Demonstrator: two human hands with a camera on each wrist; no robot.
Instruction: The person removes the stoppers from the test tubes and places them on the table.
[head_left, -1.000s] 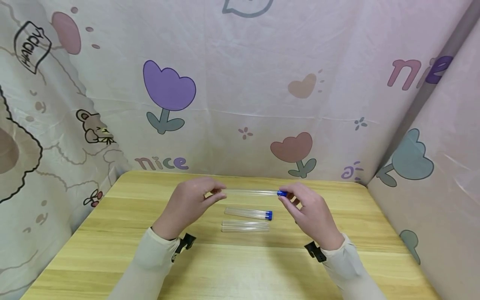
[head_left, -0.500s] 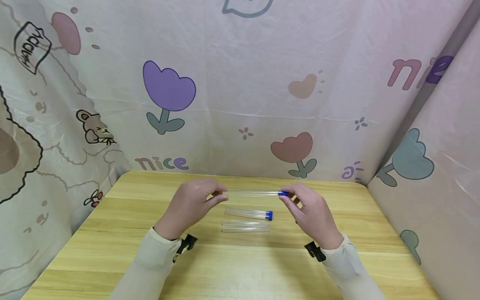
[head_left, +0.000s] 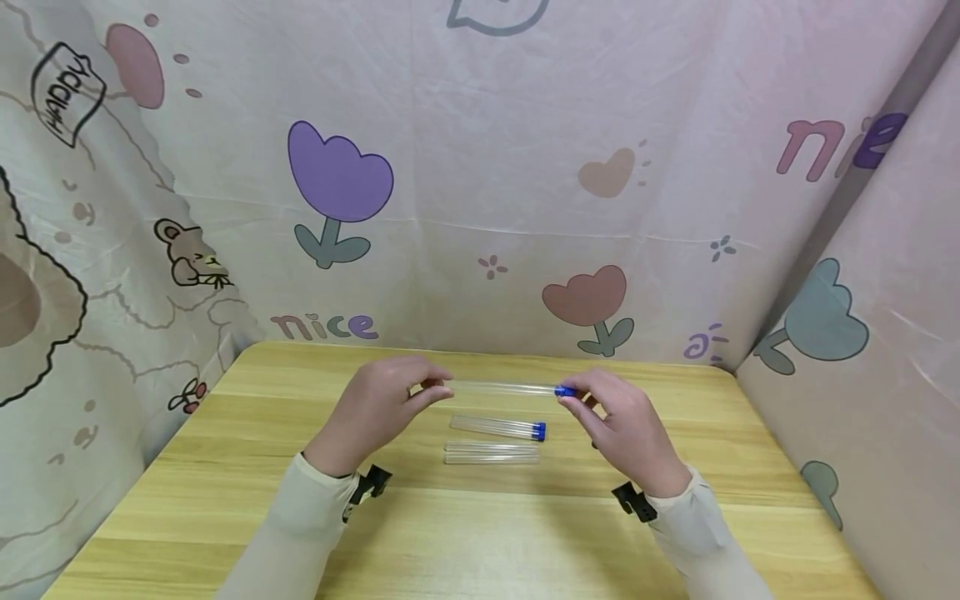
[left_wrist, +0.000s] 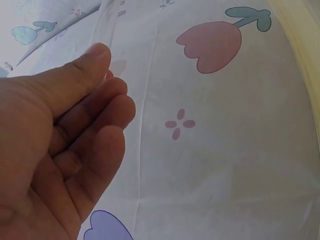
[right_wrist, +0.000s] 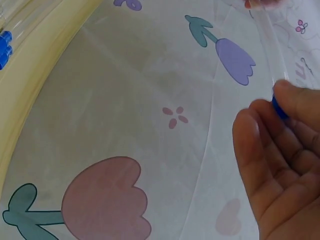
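Note:
A clear test tube (head_left: 502, 388) is held level above the table between both hands. My left hand (head_left: 390, 396) pinches its left end between thumb and fingers. At the other end, the right hand (head_left: 618, 421) pinches the blue cap (head_left: 564, 391); in the right wrist view a bit of that blue cap (right_wrist: 279, 107) shows between thumb and fingertips. Below the held tube lie capped test tubes (head_left: 495, 427) with blue caps at their right ends. Nearer the front, test tubes without blue caps (head_left: 491, 453) lie side by side.
The wooden table (head_left: 480, 533) carries the tubes and ends at a patterned cloth backdrop (head_left: 450, 183), which also rises along the left and right sides. Black camera mounts (head_left: 369, 483) sit at both wrists. In the right wrist view, blue-capped tubes (right_wrist: 5, 50) lie near the table edge.
Both hands keep their hold on the tube and its cap, with only very slight shifts. The tubes on the table stay where they were.

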